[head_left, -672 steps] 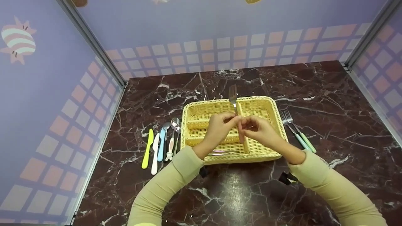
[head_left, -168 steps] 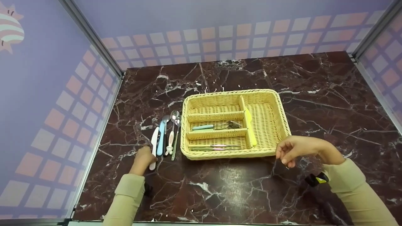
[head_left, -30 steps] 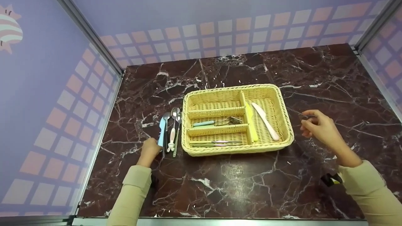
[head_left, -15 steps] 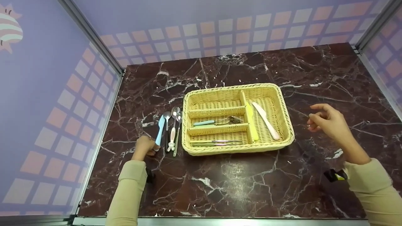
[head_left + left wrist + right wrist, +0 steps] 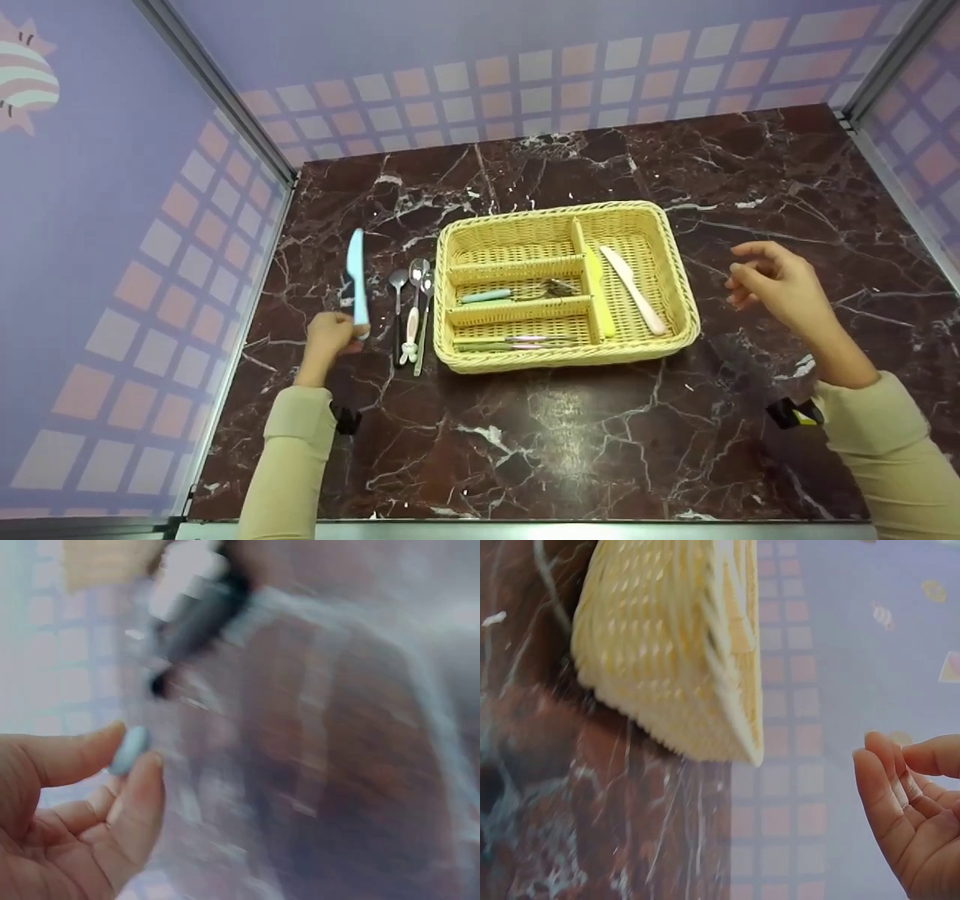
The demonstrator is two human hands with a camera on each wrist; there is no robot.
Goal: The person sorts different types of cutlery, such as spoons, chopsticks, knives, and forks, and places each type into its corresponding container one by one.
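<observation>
My left hand (image 5: 328, 336) pinches the handle end of a light blue table knife (image 5: 357, 277), which points away from me left of the basket. In the left wrist view, thumb and finger hold the rounded blue end (image 5: 130, 749); the background there is blurred. Right of the basket, my right hand (image 5: 784, 289) hovers with loosely bent fingers and holds nothing. A yellow knife (image 5: 600, 300) and a white knife with a pale pink handle (image 5: 634, 289) lie in the right compartment of the yellow woven basket (image 5: 562, 365).
Between the left hand and the basket lie a black-handled spoon (image 5: 398, 322), a spoon with a rabbit handle (image 5: 412, 326) and a green-handled spoon (image 5: 424, 330). The basket's middle-left compartment holds forks (image 5: 559, 287); the front one holds more cutlery (image 5: 517, 343). Patterned walls (image 5: 150, 285) bound the marble table.
Over the longer span, forks and the yellow and white knives came into the basket. In the last second, my left hand has drawn the blue knife leftward, away from the spoons.
</observation>
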